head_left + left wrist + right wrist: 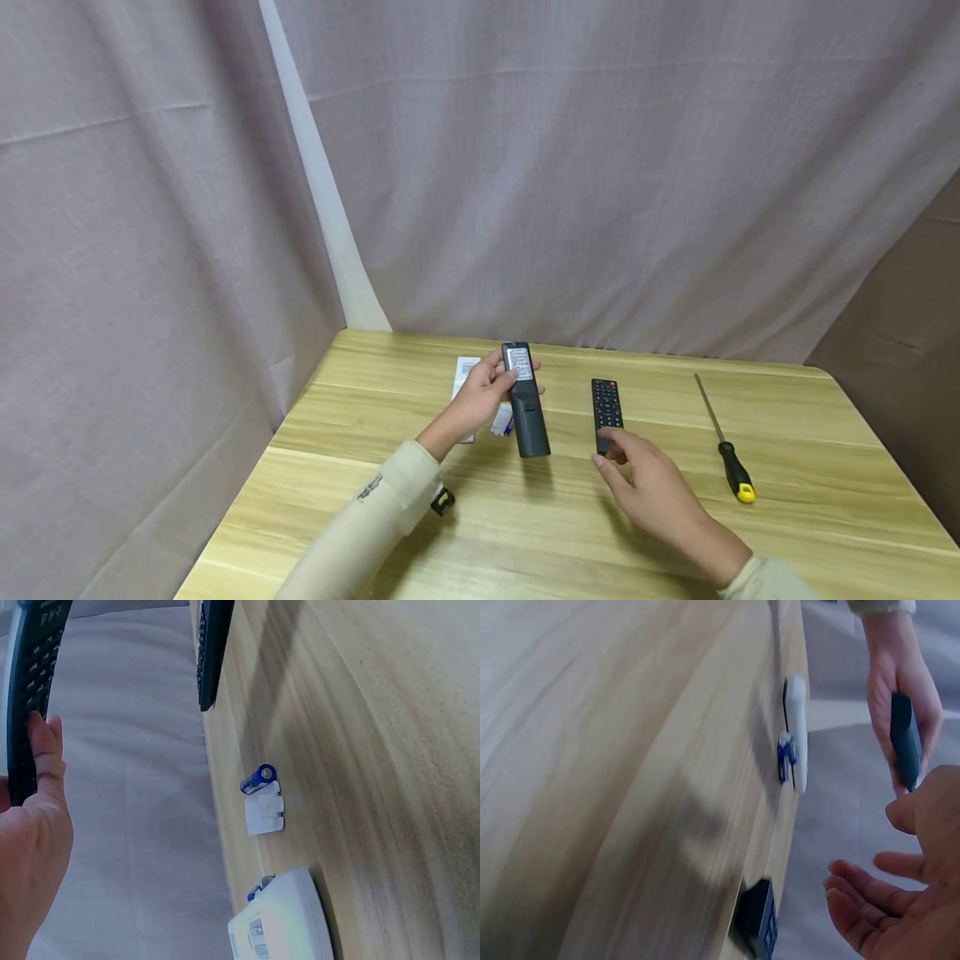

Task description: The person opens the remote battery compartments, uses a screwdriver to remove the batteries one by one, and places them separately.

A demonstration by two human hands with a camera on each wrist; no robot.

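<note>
My left hand (480,398) has its fingers and thumb curled round the upper part of a dark grey remote (525,402), held off the table (825,467) with its labelled back facing up toward me. The left wrist view shows the button face turned down and my thumb lying along its edge. Its long axis runs from the far end, where the white sticker sits, down toward me, tilted a little to my right at the near end.

My right hand (652,487) holds nothing. The fingers are relaxed and slightly bent, palm down over the tabletop, and the fingertips (609,454) are at the near end of a second, black remote (606,406) lying flat, buttons up. I cannot tell from the head view whether they touch it or hover just above. That remote lies lengthways away from me, nearly parallel to the one I hold, its red button at the far end. It is straight ahead of my right fingertips and clearly closer to that hand than to my left.

Beside my left hand on the table lie a white remote (465,379), a small white cover (265,814) and a blue battery (257,778) just next to it. Well off to my right lies a screwdriver (723,442) with a black and yellow handle, its shaft pointing away.
</note>
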